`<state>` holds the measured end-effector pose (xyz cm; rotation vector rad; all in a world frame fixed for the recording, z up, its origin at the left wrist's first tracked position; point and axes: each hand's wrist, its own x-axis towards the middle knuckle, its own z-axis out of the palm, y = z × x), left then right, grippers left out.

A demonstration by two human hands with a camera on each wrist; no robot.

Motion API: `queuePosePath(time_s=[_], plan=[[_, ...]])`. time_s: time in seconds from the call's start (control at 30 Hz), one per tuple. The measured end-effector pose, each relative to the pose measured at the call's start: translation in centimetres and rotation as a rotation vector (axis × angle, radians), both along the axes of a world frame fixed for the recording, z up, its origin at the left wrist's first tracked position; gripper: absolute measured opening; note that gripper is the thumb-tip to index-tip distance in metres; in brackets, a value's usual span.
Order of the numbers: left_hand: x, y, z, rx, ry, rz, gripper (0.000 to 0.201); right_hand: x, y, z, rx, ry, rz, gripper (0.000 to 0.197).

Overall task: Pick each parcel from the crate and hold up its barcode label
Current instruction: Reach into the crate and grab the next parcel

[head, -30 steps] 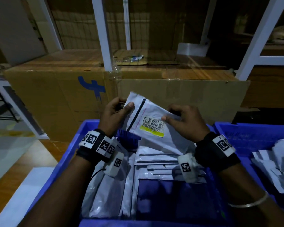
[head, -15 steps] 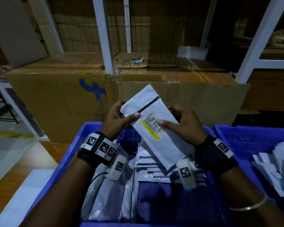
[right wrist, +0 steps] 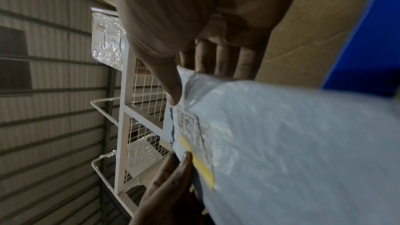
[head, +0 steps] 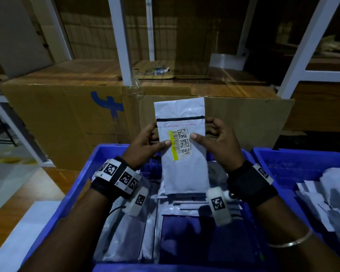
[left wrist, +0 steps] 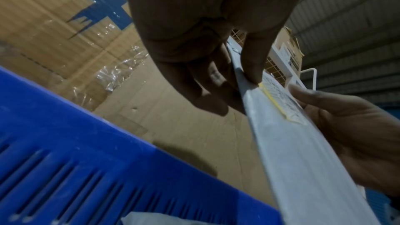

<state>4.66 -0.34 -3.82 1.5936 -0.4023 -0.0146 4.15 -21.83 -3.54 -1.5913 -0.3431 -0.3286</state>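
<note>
Both hands held one white parcel upright above the blue crate, with its printed side turned toward the head camera. Left hand pinched the parcel's left edge, thumb on the front just beside the yellow strip of the barcode label and fingers curled behind. Right hand pinched the right edge the same way, its thumb tip touching the label's right side and its fingers behind the parcel. From the left wrist, the left thumb pressed the parcel's edge next to the label's yellow strip. From the right wrist, the right thumb lay on the parcel near the square codes. A black line ran across the parcel above the label. More white parcels lay stacked in the crate below. A second blue crate with parcels stood to the right, and a big cardboard box stood behind both.
</note>
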Motion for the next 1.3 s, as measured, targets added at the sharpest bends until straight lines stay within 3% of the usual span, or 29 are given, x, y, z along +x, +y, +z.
queuePosePath(time_s=[0.27,0.4,0.53,0.77,0.93,1.1,1.2,1.3], plan=[[0.0,-0.3,-1.0,0.115,0.07,-0.129,0.055,0.5,-1.2,-0.2,0.083,-0.032,-0.056,0.023],[0.7,0.6,-1.3,0.173,0.026,-0.06,0.035,0.5,-1.9,-0.5,0.111,0.033,-0.076,0.04],[1.2,1.4,-1.4,0.255,-0.007,-0.069,0.039,0.4,-2.7,-1.1,0.082,0.115,-0.106,0.058],[1.4,1.2,-1.9,0.361,-0.032,-0.128,0.023,1.0,-4.0,-1.3,-0.023,0.081,-0.178,0.027],[1.7,2.3,-1.3,0.309,-0.078,-0.031,0.038,1.5,-5.2,-1.4,0.021,0.068,-0.26,0.022],[2.4,3.2,-1.6,0.226,-0.091,0.107,0.026,1.7,-6.0,-2.1,-0.041,0.136,-0.287,0.02],[2.8,3.2,-2.1,0.239,-0.083,0.136,0.007,2.0,-5.7,-2.7,-0.217,0.147,-0.278,0.033],[3.1,2.9,-2.6,0.268,-0.074,0.136,0.015,1.9,-5.4,-3.1,-0.309,0.111,-0.245,0.053]])
